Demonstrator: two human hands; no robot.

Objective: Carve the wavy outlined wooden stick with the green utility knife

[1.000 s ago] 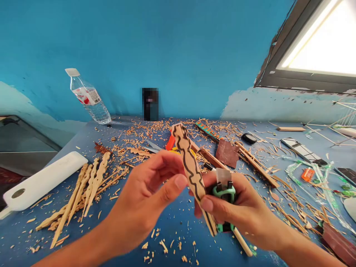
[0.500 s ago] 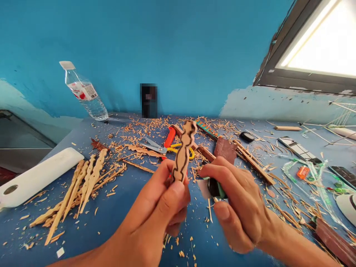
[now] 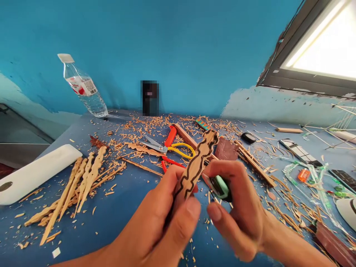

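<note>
My left hand (image 3: 169, 218) is closed round the lower end of a wavy-edged wooden stick (image 3: 198, 159) marked with a black outline. The stick's top leans away to the right, and its base is hidden in my fingers. In my right hand (image 3: 236, 211) is a small knife (image 3: 221, 187) with a green and black handle, held close beside the stick; its blade is mostly hidden. Beyond my hands lie yellow and red-handled scissors (image 3: 158, 147) and a red-handled tool (image 3: 170, 135). Several carved sticks (image 3: 90, 174) rest in a pile at the left.
Wood shavings (image 3: 150, 124) are scattered over the blue table (image 3: 116, 222). A water bottle (image 3: 86, 91) stands at the back left, near a long white object (image 3: 41, 174). Wood strips (image 3: 256, 163), a black oval object (image 3: 248, 137) and an orange piece (image 3: 303, 175) lie to the right.
The wooden stick has tilted to the right and come lower, turning in my left hand. My right hand has turned the knife, so more of its green handle shows.
</note>
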